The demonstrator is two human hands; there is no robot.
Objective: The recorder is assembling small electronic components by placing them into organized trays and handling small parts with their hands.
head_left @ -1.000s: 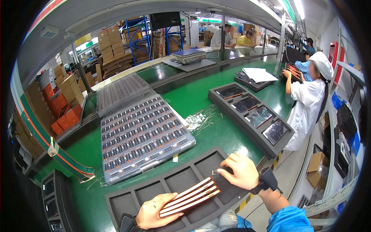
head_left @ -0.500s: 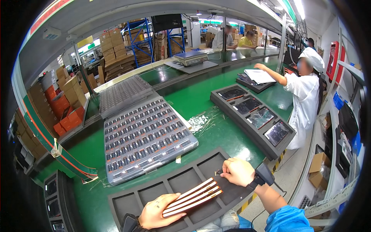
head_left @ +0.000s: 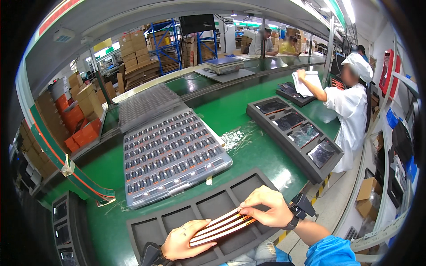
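My left hand is closed round one end of a fanned stack of thin flat panels, with pale faces and orange-and-dark edges at the right end. At that right end, the thumb and fingertips of my right hand pinch the top panel. My fingers cover the exact spot of the pinch. The stack is held tilted above a dark foam tray with several rectangular pockets. Those pockets that show hold nothing.
Beyond the foam tray lies a clear plastic tray of small dark parts in rows. At right is another foam tray holding dark screens. A person in white holds white sheets. Further foam trays stand at left.
My right hand has moved left and down from over the tray to the stack's right end. A small piece at its fingertips no longer shows. The person in white has raised the sheets.
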